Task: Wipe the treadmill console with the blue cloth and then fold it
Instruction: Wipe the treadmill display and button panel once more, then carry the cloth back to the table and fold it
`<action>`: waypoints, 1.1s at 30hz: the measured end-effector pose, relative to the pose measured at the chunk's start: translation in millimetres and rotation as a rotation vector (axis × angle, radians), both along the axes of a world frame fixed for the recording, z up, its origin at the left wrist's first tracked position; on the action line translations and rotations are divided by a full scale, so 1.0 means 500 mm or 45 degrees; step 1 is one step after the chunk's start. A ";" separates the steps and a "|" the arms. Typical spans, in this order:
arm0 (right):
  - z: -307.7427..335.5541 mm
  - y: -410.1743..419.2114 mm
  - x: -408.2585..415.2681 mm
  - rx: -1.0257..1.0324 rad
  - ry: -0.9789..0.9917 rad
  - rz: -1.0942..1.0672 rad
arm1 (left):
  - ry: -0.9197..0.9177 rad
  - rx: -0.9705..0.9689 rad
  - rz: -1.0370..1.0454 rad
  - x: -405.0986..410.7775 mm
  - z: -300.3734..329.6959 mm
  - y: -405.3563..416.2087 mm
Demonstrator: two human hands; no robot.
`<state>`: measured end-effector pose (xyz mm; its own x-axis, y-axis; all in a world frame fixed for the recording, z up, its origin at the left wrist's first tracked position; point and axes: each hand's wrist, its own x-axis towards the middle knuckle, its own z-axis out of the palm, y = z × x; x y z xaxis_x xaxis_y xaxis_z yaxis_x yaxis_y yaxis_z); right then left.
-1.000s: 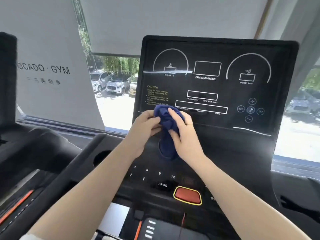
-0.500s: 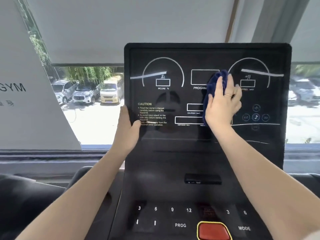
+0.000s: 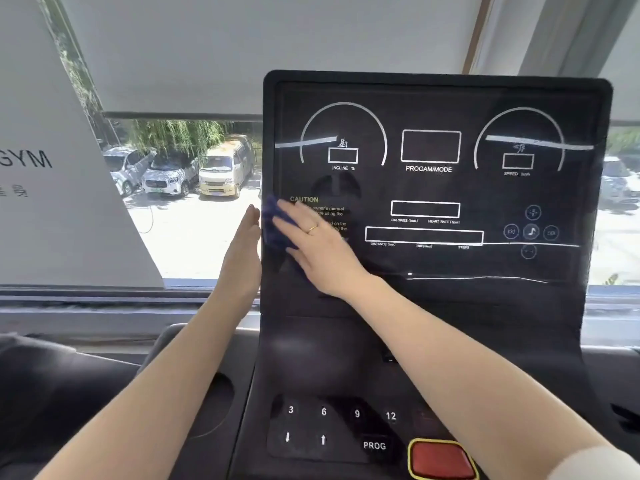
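Note:
The black treadmill console (image 3: 433, 188) stands upright in front of me, with white dial outlines and a yellow CAUTION label. My right hand (image 3: 318, 247) lies flat with straight fingers on the blue cloth (image 3: 277, 226), pressing it against the console's left side over the CAUTION text. Most of the cloth is hidden under the fingers and it looks blurred. My left hand (image 3: 242, 254) rests with straight fingers along the console's left edge, just left of the cloth.
Below the screen a keypad (image 3: 332, 427) has number keys, arrows and PROG, beside a red stop button (image 3: 441, 459). A round cup recess (image 3: 211, 403) sits at lower left. Behind is a window with parked cars and a white GYM sign (image 3: 52, 168).
My right hand swept the cloth from the screen's middle-right down and left to the CAUTION label. My left hand shifted slightly outward on the left edge. The view moved closer.

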<state>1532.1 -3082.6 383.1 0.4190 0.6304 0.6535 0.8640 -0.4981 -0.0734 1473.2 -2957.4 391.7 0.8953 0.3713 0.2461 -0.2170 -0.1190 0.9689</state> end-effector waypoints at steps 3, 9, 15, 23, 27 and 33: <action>-0.009 -0.001 -0.058 0.096 0.486 0.318 | -0.036 -0.120 0.040 -0.042 0.005 -0.012; 0.022 -0.064 -0.161 0.469 1.091 0.535 | 0.037 0.155 0.142 -0.151 0.001 -0.031; 0.022 -0.118 -0.249 0.628 1.601 0.874 | 0.007 0.253 0.345 -0.293 -0.001 -0.105; 0.029 -0.103 -0.436 0.031 1.662 1.161 | 0.042 0.055 0.606 -0.602 -0.006 -0.159; 0.020 -0.041 -0.602 -0.369 1.638 1.346 | 0.255 0.185 0.837 -0.808 -0.031 -0.178; -0.036 0.028 -0.889 -0.798 1.794 1.558 | 0.516 -0.033 1.049 -1.114 -0.116 -0.238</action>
